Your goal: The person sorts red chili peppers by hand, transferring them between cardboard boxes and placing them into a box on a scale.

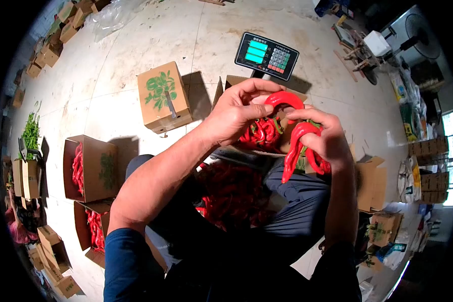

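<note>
A curved red chili pepper (285,98) is pinched between the thumb and fingers of my left hand (240,111). My right hand (327,135) is closed around more red peppers (299,146), their tips hanging down, and its fingers come close to the left hand's pepper. Below both hands stands an open cardboard box (285,143) with red peppers (260,135) inside, partly hidden by my left hand. Behind it rises a scale display (267,55) with lit green readouts. A large heap of red peppers (231,194) lies between my legs.
On the floor to the left sits a closed box (161,95) with a dark knife-like object (170,104) on top. Two open boxes of red peppers (98,171) (94,229) stand further left. Green peppers (31,131) are beyond them. An opened carton (371,183) is at right.
</note>
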{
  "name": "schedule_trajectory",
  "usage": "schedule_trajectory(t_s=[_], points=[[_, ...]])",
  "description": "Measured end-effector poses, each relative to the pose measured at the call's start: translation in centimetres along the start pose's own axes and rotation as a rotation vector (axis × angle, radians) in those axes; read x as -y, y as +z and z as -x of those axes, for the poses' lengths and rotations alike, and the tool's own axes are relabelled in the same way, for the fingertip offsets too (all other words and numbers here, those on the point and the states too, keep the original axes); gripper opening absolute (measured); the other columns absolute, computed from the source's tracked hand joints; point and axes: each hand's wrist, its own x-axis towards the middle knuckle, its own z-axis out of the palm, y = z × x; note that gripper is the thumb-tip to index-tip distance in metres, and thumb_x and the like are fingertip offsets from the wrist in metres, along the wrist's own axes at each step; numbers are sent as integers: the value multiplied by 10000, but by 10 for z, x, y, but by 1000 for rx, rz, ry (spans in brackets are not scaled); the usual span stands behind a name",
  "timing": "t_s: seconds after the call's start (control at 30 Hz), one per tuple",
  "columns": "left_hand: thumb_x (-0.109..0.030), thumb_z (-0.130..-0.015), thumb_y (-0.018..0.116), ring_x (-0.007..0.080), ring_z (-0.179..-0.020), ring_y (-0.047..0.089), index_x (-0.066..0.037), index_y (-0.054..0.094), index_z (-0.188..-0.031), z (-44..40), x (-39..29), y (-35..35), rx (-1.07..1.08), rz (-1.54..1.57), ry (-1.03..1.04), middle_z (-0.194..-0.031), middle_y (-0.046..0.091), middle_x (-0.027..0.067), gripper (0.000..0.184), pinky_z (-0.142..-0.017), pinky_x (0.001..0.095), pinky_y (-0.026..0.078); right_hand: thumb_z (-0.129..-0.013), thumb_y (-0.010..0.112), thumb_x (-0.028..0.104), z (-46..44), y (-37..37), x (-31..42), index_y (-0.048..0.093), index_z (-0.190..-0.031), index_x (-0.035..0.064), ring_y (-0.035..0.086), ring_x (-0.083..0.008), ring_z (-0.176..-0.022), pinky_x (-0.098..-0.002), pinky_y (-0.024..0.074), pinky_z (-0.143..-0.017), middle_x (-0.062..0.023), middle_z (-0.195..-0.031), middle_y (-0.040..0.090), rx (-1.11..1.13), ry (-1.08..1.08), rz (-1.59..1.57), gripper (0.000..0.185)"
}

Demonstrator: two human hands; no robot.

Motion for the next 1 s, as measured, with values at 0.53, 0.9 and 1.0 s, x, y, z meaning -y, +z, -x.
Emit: schedule_trajectory(t_s=[0.53, 0.9, 1.0], points=[[-321, -1002, 543, 242, -868, 696, 25, 619, -1121, -6, 15, -7, -43, -357, -402, -1004, 682, 161, 374, -751, 307, 558, -898, 550, 63, -18, -9, -48, 624, -973, -5, 510, -41, -631, -205, 394, -503, -18, -820, 618, -441, 201, -551, 126], [-240, -966, 612, 151, -946, 645, 40, 594, -1200, -16, 8, 5, -36, -515, -168, -1037, 677, 101, 366, -867, 285, 517, -866, 620, 76, -25, 15, -35, 643, -990, -25, 601, -82, -785, -242, 495, -686, -41, -870, 663, -366, 280, -175, 162], [-136, -925, 669, 89, -770, 630, 41, 614, -1160, -16, 10, 5, -52, -586, -185, -926, 685, 59, 300, -721, 231, 526, -863, 631, 82, -27, 20, -26, 641, -995, -30, 614, -95, -760, -255, 506, -682, -58, -858, 670, -307, 351, -138, 173]])
